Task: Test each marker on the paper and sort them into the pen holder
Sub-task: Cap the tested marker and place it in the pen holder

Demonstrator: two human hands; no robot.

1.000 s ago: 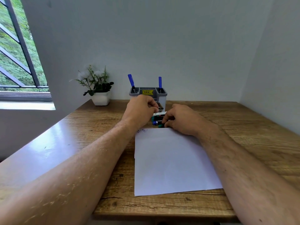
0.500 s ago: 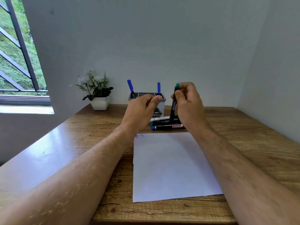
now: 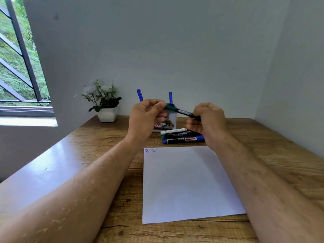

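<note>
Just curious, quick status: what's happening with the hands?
Left hand pinches green marker's cap, right hand grips its body. Paper waiting. Nothing blocking.

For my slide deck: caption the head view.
Both hands, left hand and right hand, hold a green marker above the paper.

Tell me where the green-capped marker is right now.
In the head view, the green-capped marker is held above the desk between the left hand and right hand, before the pen holder.
</note>
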